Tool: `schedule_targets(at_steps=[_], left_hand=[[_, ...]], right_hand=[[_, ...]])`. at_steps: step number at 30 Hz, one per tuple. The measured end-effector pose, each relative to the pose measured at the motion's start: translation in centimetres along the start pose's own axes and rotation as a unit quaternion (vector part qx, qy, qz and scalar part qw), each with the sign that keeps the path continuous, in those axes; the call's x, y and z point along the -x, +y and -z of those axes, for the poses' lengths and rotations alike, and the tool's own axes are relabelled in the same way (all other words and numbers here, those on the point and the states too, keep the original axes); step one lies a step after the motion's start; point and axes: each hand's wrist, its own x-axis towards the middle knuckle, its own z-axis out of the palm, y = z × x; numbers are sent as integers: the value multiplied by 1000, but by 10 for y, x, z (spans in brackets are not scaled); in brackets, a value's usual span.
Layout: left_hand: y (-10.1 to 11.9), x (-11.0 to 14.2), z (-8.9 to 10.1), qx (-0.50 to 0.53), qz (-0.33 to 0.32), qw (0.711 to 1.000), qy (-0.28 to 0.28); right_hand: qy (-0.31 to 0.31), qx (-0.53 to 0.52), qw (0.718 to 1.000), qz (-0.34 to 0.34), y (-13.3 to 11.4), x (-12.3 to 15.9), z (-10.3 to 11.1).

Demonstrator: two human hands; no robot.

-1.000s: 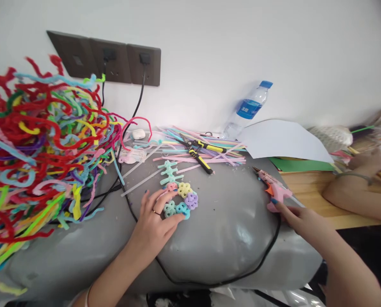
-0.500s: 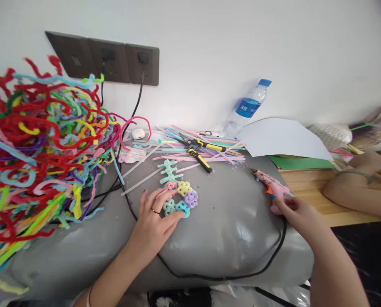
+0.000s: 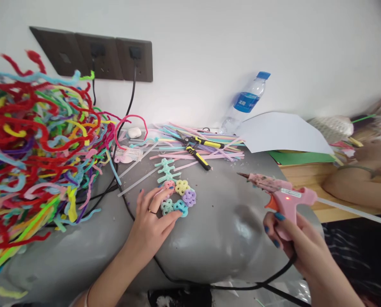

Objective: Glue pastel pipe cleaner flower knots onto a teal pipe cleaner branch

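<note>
The left hand (image 3: 155, 219) grips the flower ring (image 3: 188, 198) on the table (image 3: 216, 226), thumb against its blue flower; the right hand's (image 3: 301, 238) fingers wrap the glue gun (image 3: 288, 197) near the right edge.

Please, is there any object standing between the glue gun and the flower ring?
Nothing visible stands between the glue gun in the right hand and the flower ring; only grey surface shows there. The left hand covers part of the ring's left side, but the purple flower, facing the gun, is uncovered.
</note>
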Motion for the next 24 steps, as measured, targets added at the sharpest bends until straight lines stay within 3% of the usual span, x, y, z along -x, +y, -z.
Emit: schedule_targets(at_steps=[5,9,16,20,24], left_hand=[[0,-1,0,1,3,1000,10],[0,-1,0,4,1,1000,9],[0,-2,1,14,3,1000,2],[-1,-1,1,10,5,1000,-6],[-1,0,1,10,5,1000,-11]], right_hand=[[-85,-59,995,5,6,29,-31],[-178,-32,983,24,14,41,-45],[-134,180,971,82,37,65,-59],[-130,292,934,158,56,62,-56],[-153,340,902,217,59,57,-56]])
